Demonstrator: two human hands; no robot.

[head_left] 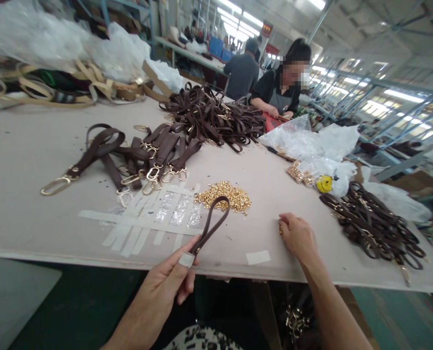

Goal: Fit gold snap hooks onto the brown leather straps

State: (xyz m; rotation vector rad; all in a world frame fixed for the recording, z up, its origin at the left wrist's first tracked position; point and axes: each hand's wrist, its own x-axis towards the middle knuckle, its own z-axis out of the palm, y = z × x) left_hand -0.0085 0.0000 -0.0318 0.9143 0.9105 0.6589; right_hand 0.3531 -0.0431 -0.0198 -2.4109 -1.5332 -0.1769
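My left hand point(165, 279) grips the lower end of a dark brown leather wrist strap point(216, 228) over the table's front edge, its loop pointing up and away. A white piece of tape point(186, 260) is wrapped round my left thumb. Farther right, my right hand point(298, 236) rests on the table with fingers curled in. Small gold metal pieces point(281, 230) show at its fingertips; their exact kind is too small to tell. Beyond the strap's loop lies a heap of similar gold pieces point(234, 194).
Brown straps with gold clasps point(161, 150) lie at left, below a large strap pile point(216, 114). More straps point(372, 223) lie at right, near plastic bags point(325, 141). Tape strips point(129, 226) cross the tabletop point(37, 228). A co-worker point(285, 82) is across the table.
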